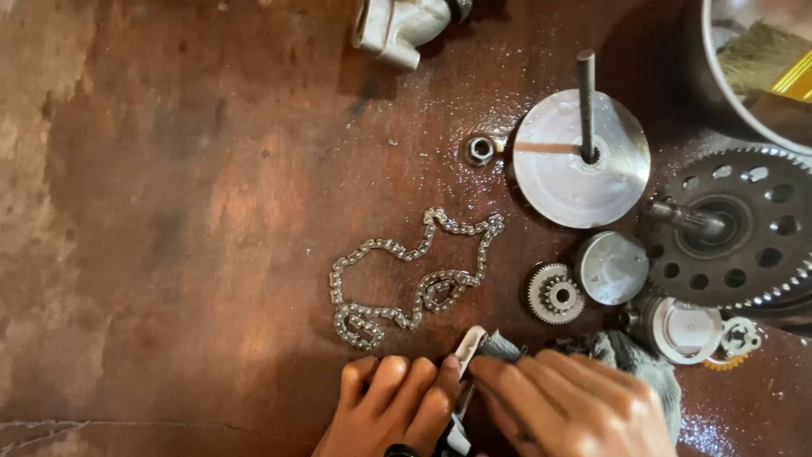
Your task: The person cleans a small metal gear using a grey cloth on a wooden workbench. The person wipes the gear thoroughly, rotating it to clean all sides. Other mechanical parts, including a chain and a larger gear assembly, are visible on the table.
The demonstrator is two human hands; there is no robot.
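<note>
The left hand and right hand both clasp a slim white-and-black part between them; its long axis points up toward the loose silvery metal chain just beyond the fingertips.

Both hands hide most of the white part; bowl cropped.

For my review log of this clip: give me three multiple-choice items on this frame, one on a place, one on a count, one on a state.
1. Where does the chain lie?
A. Inside the bowl
B. On the brown surface, just beyond the hands
C. Around the big sprocket

2. How many hands show?
A. One
B. Two
C. Three

3. How does the disc with the rod stand?
A. Flat, rod pointing up
B. On edge
C. Held by a hand

Answers:
1 B: it lies loose and looped above the fingers.
2 B: left hand and right hand, both on a small white part.
3 A: it rests flat, untouched.
</note>
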